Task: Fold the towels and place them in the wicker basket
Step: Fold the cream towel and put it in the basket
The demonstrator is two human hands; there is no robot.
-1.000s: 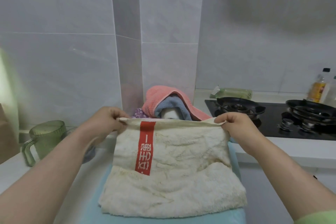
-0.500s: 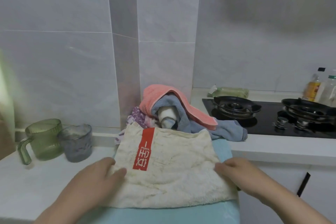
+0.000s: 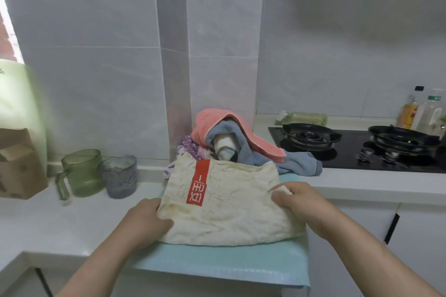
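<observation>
Cream towel [image 3: 229, 210] flat on teal mat [image 3: 217, 265]; left hand [image 3: 147, 219] grips its left edge, right hand [image 3: 299, 200] pinches right edge.

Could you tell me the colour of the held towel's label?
Red label with white characters; head view.

A black gas hob [image 3: 357, 152] with two burners is set into the white counter [image 3: 72, 222]. Behind the hob, a greenish bottle [image 3: 305, 118] is laid on its side, and two upright bottles [image 3: 421, 113] are seen at its far right corner. Well left of the hob, a green mug [image 3: 80, 172] and a grey cup [image 3: 119, 176] are stood side by side. A cardboard box [image 3: 19, 166] is placed further left.
</observation>
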